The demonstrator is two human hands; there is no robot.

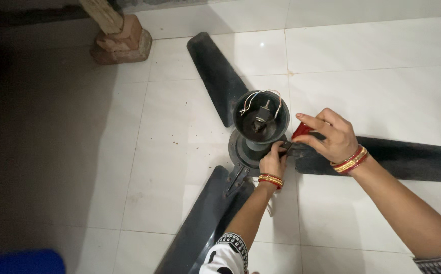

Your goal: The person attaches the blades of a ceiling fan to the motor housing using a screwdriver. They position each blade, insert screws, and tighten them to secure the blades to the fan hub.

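Observation:
A dark ceiling fan [253, 147] lies on the white tiled floor, its three blades spread out. Its cup-shaped canopy [261, 122] faces up with loose white wires [253, 99] sticking out. My left hand [273, 161] rests at the hub where the right blade [408, 160] joins, fingers pinched on the blade bracket. My right hand [332, 134] holds a red-handled tool [300, 131], its tip pointing at the same joint beside my left fingers. Both wrists wear red and gold bangles.
A wooden furniture leg on a brick-coloured block [121, 38] stands at the back left. A blue object [20, 261] shows at the bottom left corner. Deep shadow covers the left side of the floor.

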